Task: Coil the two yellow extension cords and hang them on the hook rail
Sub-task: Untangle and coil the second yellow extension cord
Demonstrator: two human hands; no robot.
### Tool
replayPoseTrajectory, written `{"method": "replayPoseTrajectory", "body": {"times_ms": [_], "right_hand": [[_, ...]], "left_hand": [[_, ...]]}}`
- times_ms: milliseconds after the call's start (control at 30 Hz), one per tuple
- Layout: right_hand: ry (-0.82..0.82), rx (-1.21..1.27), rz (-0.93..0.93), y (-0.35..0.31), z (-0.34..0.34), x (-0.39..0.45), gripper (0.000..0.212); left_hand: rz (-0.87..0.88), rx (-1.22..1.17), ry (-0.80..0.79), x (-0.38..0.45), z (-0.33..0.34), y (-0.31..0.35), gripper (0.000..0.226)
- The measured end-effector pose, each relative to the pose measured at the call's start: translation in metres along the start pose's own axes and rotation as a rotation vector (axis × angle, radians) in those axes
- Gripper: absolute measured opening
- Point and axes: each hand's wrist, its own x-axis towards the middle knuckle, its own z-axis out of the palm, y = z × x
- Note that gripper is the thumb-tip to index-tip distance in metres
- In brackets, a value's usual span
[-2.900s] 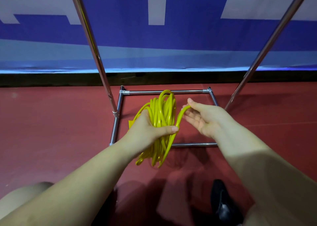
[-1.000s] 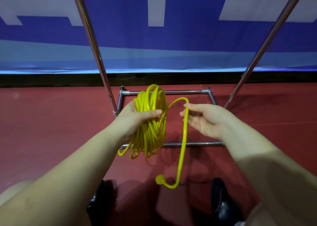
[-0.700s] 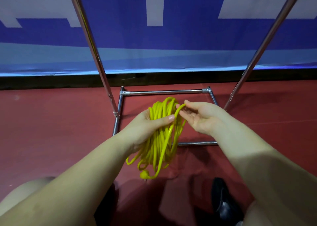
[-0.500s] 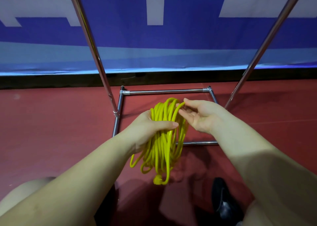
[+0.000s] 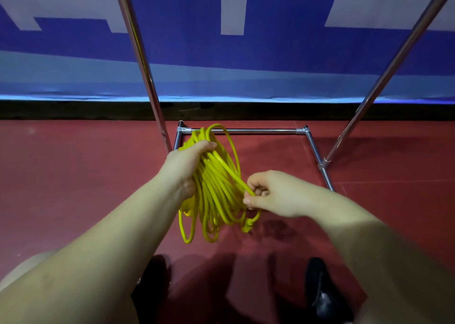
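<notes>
A coiled yellow extension cord (image 5: 216, 188) hangs in several loops over the red floor. My left hand (image 5: 188, 162) grips the top of the coil, fingers curled round the bundle. My right hand (image 5: 273, 194) pinches one strand at the coil's lower right side, and the cord's yellow plug end (image 5: 248, 225) dangles just below it. Only one cord is in view. The rack's two slanted metal poles (image 5: 145, 72) rise out of frame, and the hook rail itself is out of view.
The rack's chrome base frame (image 5: 246, 131) lies on the red floor (image 5: 73, 176) right behind the coil. A blue and white banner (image 5: 246, 52) covers the wall. My black shoes (image 5: 322, 296) stand at the bottom edge.
My right hand dropped from the top of the coil to its lower right side and now pinches a strand there. My left hand lifted the coil slightly and shifted left.
</notes>
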Motion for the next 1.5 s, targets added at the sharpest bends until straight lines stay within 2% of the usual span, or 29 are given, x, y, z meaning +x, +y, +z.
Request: {"method": "replayPoseTrajectory", "body": {"times_ms": [67, 133, 233, 300, 400, 500, 600, 667, 867, 967, 1033, 1100, 1200, 1300, 1500], "right_hand": [[-0.037, -0.087, 0.026, 0.007, -0.001, 0.000, 0.010], [-0.058, -0.219, 0.088, 0.015, 0.001, -0.001, 0.011], [0.054, -0.201, 0.157, 0.027, 0.000, 0.000, 0.007], [0.121, -0.143, 0.163, 0.031, -0.004, 0.001, 0.027], [0.223, 0.174, 0.066, 0.025, -0.013, -0.002, 0.063], [0.394, 0.436, -0.094, 0.007, -0.023, -0.006, 0.061], [0.436, 0.400, -0.224, -0.008, -0.025, -0.010, 0.053], [0.399, 0.326, -0.236, -0.014, -0.022, -0.009, 0.053], [0.142, 0.283, -0.146, -0.010, -0.017, -0.005, 0.049], [0.107, 0.349, -0.169, -0.009, -0.024, -0.010, 0.045], [0.068, 0.410, -0.169, -0.010, -0.023, -0.011, 0.060], [-0.004, 0.545, -0.141, -0.009, -0.018, -0.012, 0.079], [-0.151, 0.649, -0.105, -0.007, -0.022, -0.020, 0.088], [-0.200, 0.541, -0.101, -0.008, -0.029, -0.029, 0.079], [-0.119, 0.679, -0.026, -0.013, -0.026, -0.028, 0.051]], "left_hand": [[-0.010, -0.039, -0.010, 0.006, -0.008, 0.006, 0.011], [-0.025, -0.063, -0.041, 0.012, -0.017, 0.013, 0.026], [-0.017, -0.078, -0.082, 0.014, -0.027, 0.020, 0.034], [-0.010, -0.048, -0.123, 0.013, -0.031, 0.022, 0.025], [-0.025, 0.085, -0.220, 0.007, -0.033, 0.023, 0.020], [-0.020, 0.270, -0.341, -0.003, -0.030, 0.021, 0.012], [-0.029, 0.451, -0.518, -0.011, -0.024, 0.015, 0.021], [-0.063, 0.505, -0.632, -0.016, -0.019, 0.011, 0.024], [-0.065, 0.655, -0.935, -0.030, -0.016, 0.005, 0.040], [-0.063, 0.666, -1.003, -0.035, -0.018, 0.007, 0.047], [-0.056, 0.659, -1.019, -0.036, -0.018, 0.007, 0.055], [-0.050, 0.632, -1.043, -0.038, -0.018, 0.007, 0.052], [-0.037, 0.606, -1.073, -0.040, -0.018, 0.008, 0.050], [-0.023, 0.580, -1.069, -0.038, -0.020, 0.011, 0.054], [-0.034, 0.547, -1.077, -0.035, -0.018, 0.011, 0.048]]}}
